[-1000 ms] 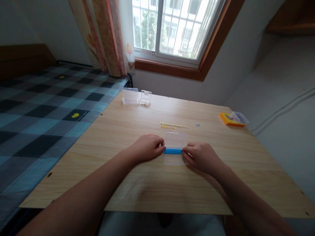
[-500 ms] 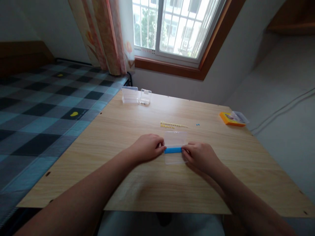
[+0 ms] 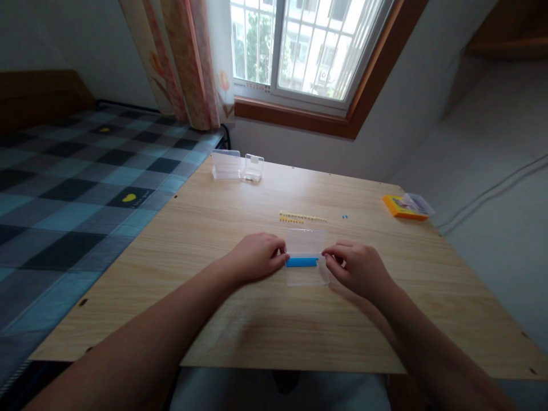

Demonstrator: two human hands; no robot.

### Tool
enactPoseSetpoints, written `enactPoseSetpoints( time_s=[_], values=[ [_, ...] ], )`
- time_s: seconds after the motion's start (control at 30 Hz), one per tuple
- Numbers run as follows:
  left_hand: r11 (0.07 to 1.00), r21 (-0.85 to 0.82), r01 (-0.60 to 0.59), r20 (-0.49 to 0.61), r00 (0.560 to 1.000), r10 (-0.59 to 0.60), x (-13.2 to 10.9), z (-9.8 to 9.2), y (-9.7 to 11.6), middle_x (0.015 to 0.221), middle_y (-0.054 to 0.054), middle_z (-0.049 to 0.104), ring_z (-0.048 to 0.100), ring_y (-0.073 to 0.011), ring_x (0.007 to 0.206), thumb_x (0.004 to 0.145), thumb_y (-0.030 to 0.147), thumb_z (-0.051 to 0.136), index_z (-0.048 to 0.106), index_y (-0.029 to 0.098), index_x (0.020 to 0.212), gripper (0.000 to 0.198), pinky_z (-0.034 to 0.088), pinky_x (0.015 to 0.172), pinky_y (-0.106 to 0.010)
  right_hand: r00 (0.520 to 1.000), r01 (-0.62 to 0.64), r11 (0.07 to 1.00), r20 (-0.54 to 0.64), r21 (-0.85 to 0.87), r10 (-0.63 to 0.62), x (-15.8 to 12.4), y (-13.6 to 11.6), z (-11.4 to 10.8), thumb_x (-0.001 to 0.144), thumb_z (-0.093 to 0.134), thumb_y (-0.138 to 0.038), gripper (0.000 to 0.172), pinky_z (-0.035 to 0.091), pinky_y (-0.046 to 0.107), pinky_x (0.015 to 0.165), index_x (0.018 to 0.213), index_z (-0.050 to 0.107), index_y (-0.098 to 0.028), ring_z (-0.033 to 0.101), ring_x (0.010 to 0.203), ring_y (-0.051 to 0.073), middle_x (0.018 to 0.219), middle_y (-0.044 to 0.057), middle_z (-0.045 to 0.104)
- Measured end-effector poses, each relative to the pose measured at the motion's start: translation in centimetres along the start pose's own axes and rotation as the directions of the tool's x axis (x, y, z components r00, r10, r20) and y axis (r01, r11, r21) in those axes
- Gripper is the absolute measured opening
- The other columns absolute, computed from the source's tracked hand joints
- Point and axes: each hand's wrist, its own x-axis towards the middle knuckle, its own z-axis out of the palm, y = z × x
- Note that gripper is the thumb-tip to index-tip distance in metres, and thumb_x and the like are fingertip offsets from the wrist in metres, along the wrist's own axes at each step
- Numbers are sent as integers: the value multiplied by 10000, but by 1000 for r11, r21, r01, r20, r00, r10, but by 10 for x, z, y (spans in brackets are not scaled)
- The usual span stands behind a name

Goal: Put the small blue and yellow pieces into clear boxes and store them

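Note:
On the table lies a clear plastic box (image 3: 306, 278), its lid folded back flat. A row of small blue pieces (image 3: 302, 262) runs across it, too small to tell their kind. My left hand (image 3: 260, 257) is closed at the box's left edge, thumb and fingertips pinching it beside the row's end. Just past the row's right end, my right hand (image 3: 356, 267) hovers at the box's right edge. Its thumb and forefinger are slightly apart, with nothing visible between them. Beyond the box are rows of small yellow pieces (image 3: 302, 217) and two tiny blue pieces (image 3: 345, 217).
Two clear plastic containers, a larger one (image 3: 226, 165) and a smaller one (image 3: 254, 167), stand at the table's far left corner. An orange case (image 3: 405, 208) with a clear lid lies near the right edge. A bed (image 3: 107, 182) adjoins the table on the left.
My right hand has drawn back a little to the right from the blue row, exposing its right end. My left hand has stayed at the box's left edge.

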Motion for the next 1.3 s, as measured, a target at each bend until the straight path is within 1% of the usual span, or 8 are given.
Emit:
enactPoseSetpoints(
  time_s=[0.23, 0.43, 0.57, 0.7, 0.83, 1.0, 1.17, 1.3],
  values=[
    [1000, 4, -9, 0, 1000, 9, 0, 1, -2, 877, -49, 718, 626, -211, 805, 932, 378, 547, 695, 212, 839, 240, 421, 690, -321, 981, -9, 993, -194, 115, 32, 3, 17, -2, 914, 546, -276, 248, 431, 286, 666, 874, 779, -201, 629, 668, 156, 819, 42, 749],
    [1000, 18, 4, 7, 1000, -4, 1, -1, -2, 866, -53, 714, 620, -208, 785, 940, 381, 536, 681, 205, 826, 255, 417, 681, -317, 870, -153, 944, -414, 292, 268, 16, 71, 9, 917, 529, -327, 290, 487, 329, 694, 934, 774, -172, 624, 734, 201, 881, 89, 745],
    [1000, 6, 6, 21, 1000, -7, 1, -2, -3, 869, -53, 712, 616, -208, 780, 948, 390, 520, 679, 208, 836, 266, 421, 694, -316, 844, -314, 907, -355, 280, 401, 26, 109, 32, 878, 506, -291, 398, 536, 389, 854, 1164, 740, -142, 647, 896, 236, 1072, 138, 721],
    [1000, -3, 13, 25, 1000, -13, 1, -3, -4, 888, -51, 721, 628, -216, 816, 943, 388, 514, 688, 215, 866, 257, 425, 715, -317, 851, -377, 904, -310, 203, 425, 36, 126, 56, 826, 536, -233, 526, 416, 442, 1126, 1329, 654, -138, 561, 1265, 286, 1325, 164, 647],
    [1000, -1, 12, 21, 1000, -12, 1, -2, -6, 906, -53, 729, 632, -212, 818, 948, 394, 502, 696, 215, 883, 272, 423, 706, -314, 851, -410, 896, -283, 170, 443, 41, 131, 69, 842, 553, -255, 573, 335, 461, 1200, 1402, 597, -139, 467, 1391, 307, 1460, 165, 563],
    [1000, -7, 9, 19, 1000, -9, 2, -2, -7, 919, -54, 733, 638, -216, 840, 950, 393, 505, 699, 216, 891, 269, 427, 714, -314, 853, -420, 894, -269, 157, 448, 45, 138, 71, 885, 540, -272, 507, 343, 430, 1197, 1363, 622, -121, 485, 1383, 285, 1443, 174, 582],
    [1000, -6, 3, 17, 1000, -3, 2, -3, -7, 904, -52, 731, 635, -214, 826, 950, 384, 507, 691, 213, 877, 262, 418, 704, -312, 812, -466, 865, -299, 188, 502, 59, 147, 66, 917, 513, -306, 388, 468, 358, 1047, 1206, 700, -126, 632, 1164, 238, 1238, 156, 701],
    [1000, -4, -5, 18, 1000, 5, 2, -2, -7, 899, -50, 728, 630, -211, 814, 948, 384, 507, 684, 210, 868, 261, 413, 698, -312, 783, -493, 850, -331, 187, 527, 70, 153, 64, 902, 558, -396, 345, 481, 354, 979, 1032, 744, -136, 644, 1066, 246, 1110, 152, 725]
  ],
)
